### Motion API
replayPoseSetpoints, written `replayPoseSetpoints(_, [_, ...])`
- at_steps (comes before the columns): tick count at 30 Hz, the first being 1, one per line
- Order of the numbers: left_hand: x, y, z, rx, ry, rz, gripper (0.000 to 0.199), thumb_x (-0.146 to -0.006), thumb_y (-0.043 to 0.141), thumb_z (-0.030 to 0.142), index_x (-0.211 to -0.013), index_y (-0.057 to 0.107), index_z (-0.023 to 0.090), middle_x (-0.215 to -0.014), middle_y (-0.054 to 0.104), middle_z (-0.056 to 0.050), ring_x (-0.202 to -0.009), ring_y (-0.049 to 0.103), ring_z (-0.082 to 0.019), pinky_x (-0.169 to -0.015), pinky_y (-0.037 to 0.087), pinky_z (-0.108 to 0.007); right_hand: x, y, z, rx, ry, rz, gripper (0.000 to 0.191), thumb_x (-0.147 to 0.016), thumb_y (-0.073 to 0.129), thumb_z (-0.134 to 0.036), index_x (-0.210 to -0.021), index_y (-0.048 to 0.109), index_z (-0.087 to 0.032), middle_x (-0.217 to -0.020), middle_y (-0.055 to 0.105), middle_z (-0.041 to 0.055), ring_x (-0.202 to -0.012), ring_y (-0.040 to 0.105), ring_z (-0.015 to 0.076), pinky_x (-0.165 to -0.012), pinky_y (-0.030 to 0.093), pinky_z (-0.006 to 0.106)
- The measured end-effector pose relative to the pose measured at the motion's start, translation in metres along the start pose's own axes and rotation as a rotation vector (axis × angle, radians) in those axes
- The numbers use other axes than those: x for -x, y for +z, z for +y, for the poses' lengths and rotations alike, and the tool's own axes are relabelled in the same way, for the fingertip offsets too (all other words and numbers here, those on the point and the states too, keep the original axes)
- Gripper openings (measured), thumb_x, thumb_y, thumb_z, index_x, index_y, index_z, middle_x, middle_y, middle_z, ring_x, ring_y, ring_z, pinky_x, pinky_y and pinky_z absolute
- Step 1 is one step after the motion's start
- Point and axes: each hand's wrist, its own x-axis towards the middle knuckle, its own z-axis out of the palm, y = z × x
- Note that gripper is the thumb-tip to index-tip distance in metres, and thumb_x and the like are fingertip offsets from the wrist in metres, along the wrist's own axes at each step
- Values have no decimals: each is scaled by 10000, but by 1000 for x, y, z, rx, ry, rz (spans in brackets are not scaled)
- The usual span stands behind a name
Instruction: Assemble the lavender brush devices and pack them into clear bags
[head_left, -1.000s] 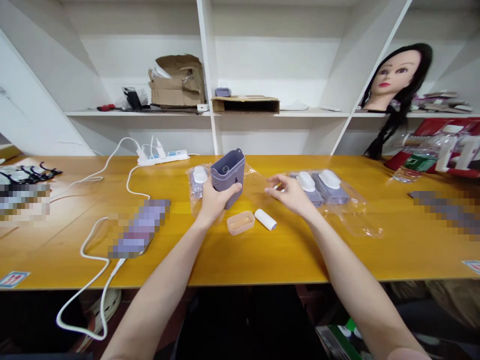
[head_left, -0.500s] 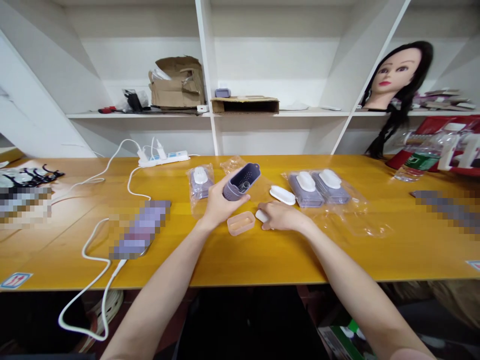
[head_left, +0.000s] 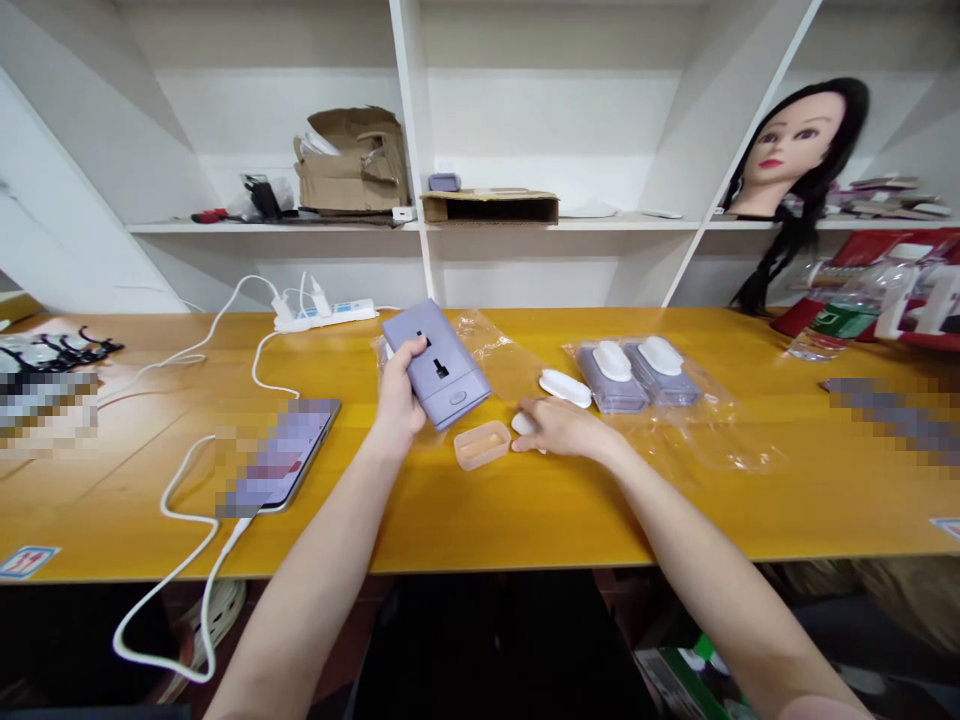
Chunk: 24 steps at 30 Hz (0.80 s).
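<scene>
My left hand (head_left: 399, 395) is closed round a purple plastic case (head_left: 457, 365), holding it tilted above the table. The case's flat face, with two black slots and an oval button at its lower end, is turned up. My right hand (head_left: 566, 430) rests low over the table, its fingers curled on a small white piece (head_left: 523, 424), mostly hidden beneath them. Between the hands lies a translucent pinkish rectangular tray (head_left: 480, 462). Just beyond my right hand is a white oval dish (head_left: 565, 388).
Two purple cases (head_left: 615, 392) with white oval pieces lie in clear bags at right. A phone (head_left: 289, 455) on a white cable and a power strip (head_left: 326, 316) are at left. Clear wrap (head_left: 484, 330) lies behind. At far right stand a bottle (head_left: 836, 325) and mannequin head (head_left: 795, 150).
My left hand has turned the purple case over: its open hollow with a spring inside showed before, now its slotted face does. My right hand has barely moved.
</scene>
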Motion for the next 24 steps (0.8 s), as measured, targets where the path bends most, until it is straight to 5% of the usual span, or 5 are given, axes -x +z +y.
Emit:
replayPoseSetpoints(5, [-8, -2, -8, 32, -155, 87, 262, -691, 622, 218, -945, 585, 165, -780, 681, -45, -786, 666, -219, -795, 526, -378, -13, -2, 23, 63, 188, 322, 313, -908, 399, -317, -1127, 525, -132, -1097, 598, 160, -988, 589, 254, -774, 402, 308])
replayPoseSetpoints(8, [-7, -1, -12, 47, -163, 96, 239, -721, 584, 229, -948, 595, 155, -784, 680, -50, -771, 659, -221, -809, 516, -399, -25, 6, 36, 127, 336, 293, 298, -886, 417, -207, -1148, 504, -96, -1155, 550, 202, -1034, 574, 285, -811, 406, 347])
replayPoseSetpoints(16, [3, 4, -11, 88, -229, -24, 334, -805, 443, 324, -981, 628, 108, -830, 696, -89, -807, 655, -232, -850, 491, -397, -34, 13, 45, 89, 386, 348, 381, -827, 481, -152, -1206, 464, -118, -1153, 567, 189, -1064, 555, 316, -847, 417, 414])
replayPoseSetpoints(21, [13, 10, -18, 58, -216, -109, 340, -848, 474, 364, -1041, 628, 132, -899, 709, -83, -864, 662, -231, -882, 488, -406, -21, -1, 24, -318, 113, 817, 525, -813, 540, -308, -1295, 395, -158, -1193, 559, 138, -1032, 553, 246, -851, 445, 370])
replayPoseSetpoints(24, [18, 13, -26, 61, -210, -157, 386, -824, 512, 457, -998, 647, 140, -898, 714, -90, -916, 658, -264, -900, 482, -434, -8, 0, -11, -541, -78, 930, 580, -762, 591, -360, -1289, 413, -194, -1125, 582, 99, -928, 571, 223, -783, 479, 381])
